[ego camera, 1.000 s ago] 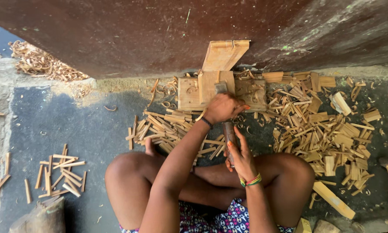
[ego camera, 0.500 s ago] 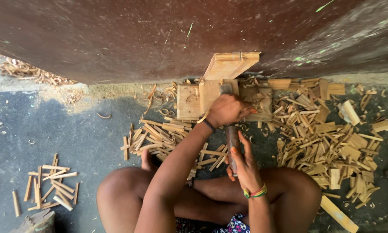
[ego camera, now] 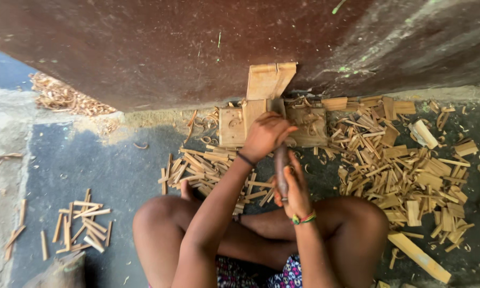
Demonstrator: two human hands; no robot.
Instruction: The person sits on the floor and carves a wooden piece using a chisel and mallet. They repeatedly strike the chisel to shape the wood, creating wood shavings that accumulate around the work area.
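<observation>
a dark concrete floor (ego camera: 106, 170) ran to a reddish wall (ego camera: 144, 48). at far left lay a small cluster of wood sticks (ego camera: 82, 221). centre, the left hand (ego camera: 266, 134) closed on an upright wood piece (ego camera: 255, 113) on a wooden block (ego camera: 233, 127); the right hand (ego camera: 294, 184) gripped a dark-handled tool (ego camera: 280, 170). split offcuts (ego camera: 405, 170) covered the right.
</observation>
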